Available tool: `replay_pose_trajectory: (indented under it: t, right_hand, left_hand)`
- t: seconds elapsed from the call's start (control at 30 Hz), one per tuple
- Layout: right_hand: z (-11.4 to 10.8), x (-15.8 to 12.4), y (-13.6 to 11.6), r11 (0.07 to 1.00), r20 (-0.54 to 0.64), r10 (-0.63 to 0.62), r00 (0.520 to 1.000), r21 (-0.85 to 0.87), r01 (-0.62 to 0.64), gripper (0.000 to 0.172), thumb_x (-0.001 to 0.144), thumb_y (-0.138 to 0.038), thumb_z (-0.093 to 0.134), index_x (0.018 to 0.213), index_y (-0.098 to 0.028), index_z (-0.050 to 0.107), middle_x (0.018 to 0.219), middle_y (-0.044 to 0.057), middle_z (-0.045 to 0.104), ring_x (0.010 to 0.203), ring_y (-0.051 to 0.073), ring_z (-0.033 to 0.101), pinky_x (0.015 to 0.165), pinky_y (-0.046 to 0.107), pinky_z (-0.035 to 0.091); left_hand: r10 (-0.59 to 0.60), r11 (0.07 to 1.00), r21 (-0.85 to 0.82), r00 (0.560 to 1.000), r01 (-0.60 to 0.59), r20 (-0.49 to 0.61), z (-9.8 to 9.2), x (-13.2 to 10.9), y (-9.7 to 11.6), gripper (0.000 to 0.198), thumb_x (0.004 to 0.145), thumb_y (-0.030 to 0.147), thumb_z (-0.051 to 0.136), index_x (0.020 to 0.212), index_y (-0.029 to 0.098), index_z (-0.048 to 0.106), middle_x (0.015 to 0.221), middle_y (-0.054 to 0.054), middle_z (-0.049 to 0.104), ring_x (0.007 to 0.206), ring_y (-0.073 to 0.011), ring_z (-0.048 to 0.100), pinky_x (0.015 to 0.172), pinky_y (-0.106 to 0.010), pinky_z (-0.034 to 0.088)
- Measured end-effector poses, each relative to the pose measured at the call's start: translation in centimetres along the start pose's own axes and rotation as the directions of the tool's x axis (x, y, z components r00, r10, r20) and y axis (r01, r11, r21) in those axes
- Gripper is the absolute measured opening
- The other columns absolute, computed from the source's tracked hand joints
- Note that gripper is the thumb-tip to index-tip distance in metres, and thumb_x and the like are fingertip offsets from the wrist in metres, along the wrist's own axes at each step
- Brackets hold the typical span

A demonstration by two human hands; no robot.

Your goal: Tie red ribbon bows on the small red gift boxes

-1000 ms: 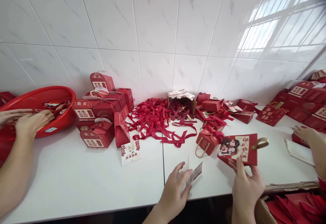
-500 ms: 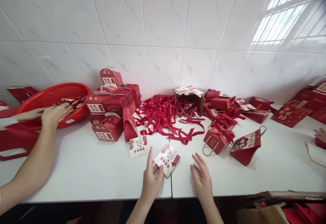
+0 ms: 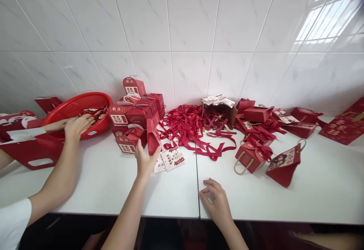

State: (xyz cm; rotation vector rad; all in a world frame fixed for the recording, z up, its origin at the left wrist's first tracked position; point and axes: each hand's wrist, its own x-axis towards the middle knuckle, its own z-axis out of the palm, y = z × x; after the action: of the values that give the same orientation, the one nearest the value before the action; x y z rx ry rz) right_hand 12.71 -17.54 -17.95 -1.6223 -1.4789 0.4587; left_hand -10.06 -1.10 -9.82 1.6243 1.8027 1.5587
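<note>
My left hand (image 3: 145, 161) reaches forward over the white table (image 3: 113, 189), fingers spread, right beside two white cards with red print (image 3: 170, 162) and a small red gift box (image 3: 152, 141). It holds nothing. My right hand (image 3: 217, 202) rests near the table's front edge with fingers loosely curled and nothing in it. A folded red paper bag with a picture and gold handle (image 3: 284, 163) stands to the right, next to a red box with a rope handle and bow (image 3: 251, 156).
Another person's hand (image 3: 78, 125) reaches into a red plastic basket (image 3: 78, 110) at the left. Several red gift boxes (image 3: 136, 111) are stacked by the wall. A heap of red ribbons (image 3: 190, 128) and a small carton (image 3: 218, 108) lie mid-table. More red boxes (image 3: 298, 123) sit right.
My left hand laid its card down by the other card and moved forward and left toward the red boxes. My right hand drew back toward the table edge. The view swung left.
</note>
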Motion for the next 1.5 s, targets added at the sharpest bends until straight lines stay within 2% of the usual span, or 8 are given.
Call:
replay_pose_trajectory:
  t: [0.2, 0.4, 0.63, 0.73, 0.9, 1.0, 1.3, 1.5]
  right_hand:
    - [-0.2, -0.3, -0.5, 0.997, -0.054, 0.038, 0.998, 0.064, -0.035, 0.018, 0.084, -0.032, 0.053, 0.085, -0.021, 0.068, 0.110, 0.012, 0.065, 0.111, 0.029, 0.057, 0.094, 0.047, 0.046]
    - [-1.1, 0.1, -1.1, 0.926, -0.073, 0.127, 0.989, 0.367, -0.092, 0.024, 0.085, -0.037, 0.054, 0.098, -0.020, 0.065, 0.110, 0.013, 0.065, 0.108, 0.028, 0.060, 0.090, 0.044, 0.051]
    - [-3.4, 1.9, -4.7, 0.888, -0.299, -0.169, 0.939, 0.368, 0.277, 0.071, 0.084, -0.026, 0.058, 0.144, -0.032, 0.021, 0.152, 0.011, 0.023, 0.129, 0.027, 0.042, 0.102, 0.049, 0.041]
    - [-4.3, 2.9, -5.0, 0.903, -0.248, -0.294, 0.923, 0.244, 0.353, 0.049, 0.086, -0.021, 0.055, 0.133, -0.028, 0.043, 0.136, 0.011, 0.046, 0.124, 0.026, 0.048, 0.100, 0.047, 0.043]
    - [-5.2, 4.0, -4.7, 0.938, -0.214, -0.267, 0.940, 0.166, 0.304, 0.017, 0.087, -0.024, 0.055, 0.104, -0.023, 0.059, 0.099, 0.009, 0.062, 0.096, 0.023, 0.059, 0.082, 0.038, 0.050]
    - [-5.4, 4.4, -5.0, 0.938, -0.135, -0.250, 0.959, 0.213, 0.275, 0.008, 0.088, -0.026, 0.053, 0.089, -0.021, 0.058, 0.086, 0.006, 0.061, 0.085, 0.021, 0.058, 0.075, 0.034, 0.049]
    - [-5.6, 6.7, -3.0, 0.861, 0.069, -0.316, 0.946, 0.440, 0.255, 0.040, 0.086, -0.056, 0.047, 0.073, -0.020, 0.060, 0.080, 0.006, 0.062, 0.080, 0.021, 0.061, 0.074, 0.035, 0.051]
    - [-1.3, 8.3, 0.7, 0.976, -0.125, -0.127, 0.984, 0.162, 0.146, 0.042, 0.095, -0.043, 0.030, 0.084, -0.019, 0.062, 0.086, 0.009, 0.064, 0.082, 0.022, 0.060, 0.074, 0.037, 0.048]
  left_hand:
    - [-0.001, 0.999, -0.039, 0.995, -0.002, -0.097, 0.8, 5.6, 2.9, 0.041, 0.075, 0.039, 0.066, 0.097, 0.004, 0.063, 0.093, -0.013, 0.068, 0.096, -0.0309, 0.062, 0.090, -0.050, 0.043]
    - [0.154, 0.950, -0.255, 0.981, -0.180, -0.117, -3.8, -0.3, 7.4, 0.041, 0.087, 0.049, 0.047, 0.104, 0.014, 0.059, 0.096, -0.006, 0.065, 0.091, -0.0214, 0.062, 0.082, -0.035, 0.050]
    - [0.177, 0.873, -0.483, 0.882, 0.064, 0.437, -1.8, -10.4, 7.0, 0.032, 0.086, 0.042, 0.054, 0.106, 0.018, 0.062, 0.102, -0.008, 0.066, 0.094, -0.0223, 0.063, 0.083, -0.032, 0.052]
    - [0.045, 0.802, -0.502, 0.805, 0.324, 0.592, -0.3, -12.2, 6.1, 0.044, 0.085, 0.046, 0.054, 0.118, 0.017, 0.056, 0.109, -0.011, 0.065, 0.097, -0.0245, 0.063, 0.084, -0.033, 0.053]
    - [-0.040, 0.731, -0.554, 0.836, 0.398, 0.547, -0.2, -12.8, 6.5, 0.068, 0.083, 0.048, 0.057, 0.141, 0.026, 0.029, 0.111, -0.009, 0.063, 0.084, -0.0193, 0.064, 0.074, -0.030, 0.054]
    - [0.002, 0.782, -0.530, 0.850, 0.327, 0.527, -0.5, -12.5, 6.5, 0.054, 0.083, 0.048, 0.057, 0.129, 0.023, 0.047, 0.101, -0.007, 0.064, 0.084, -0.0192, 0.063, 0.075, -0.029, 0.053]
    - [0.099, 0.818, -0.541, 0.878, 0.196, 0.468, -0.2, -12.9, 6.1, 0.023, 0.079, 0.041, 0.063, 0.080, 0.018, 0.062, 0.096, -0.010, 0.067, 0.096, -0.0258, 0.062, 0.087, -0.036, 0.048]
    - [0.200, 0.826, -0.558, 0.882, 0.082, 0.426, 0.7, -13.3, 4.8, 0.016, 0.086, 0.033, 0.055, 0.082, 0.018, 0.059, 0.086, -0.009, 0.067, 0.085, -0.0224, 0.064, 0.076, -0.032, 0.052]
